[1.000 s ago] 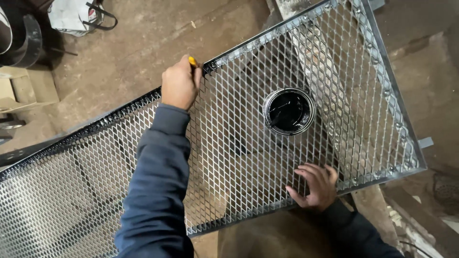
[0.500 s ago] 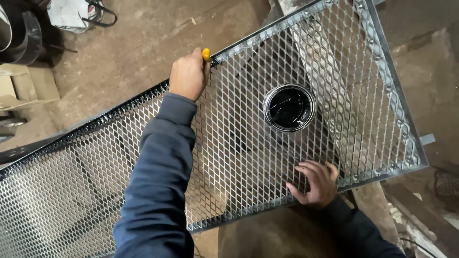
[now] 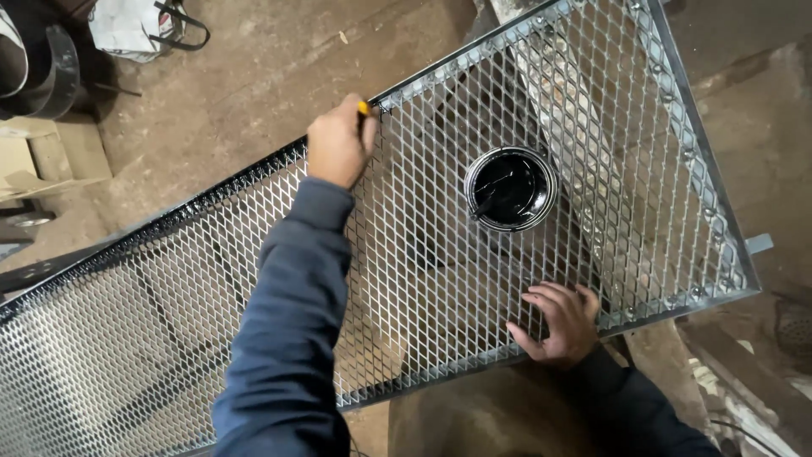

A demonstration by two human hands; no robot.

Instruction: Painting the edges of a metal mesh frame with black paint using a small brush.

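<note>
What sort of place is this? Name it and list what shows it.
Probably a metal workshop: a framed steel mesh panel lies over a dusty concrete floor, an open can of black paint sits on it, and its far rail is partly painted black.

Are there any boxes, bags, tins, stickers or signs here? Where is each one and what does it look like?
Paint tin: round, open, full of black paint, sitting on the mesh panel.
Cardboard box: tan, flaps open, on the floor at the far left.
Bag: white with black straps, on the floor at the top left.
No stickers, signs or screens in view.
</note>
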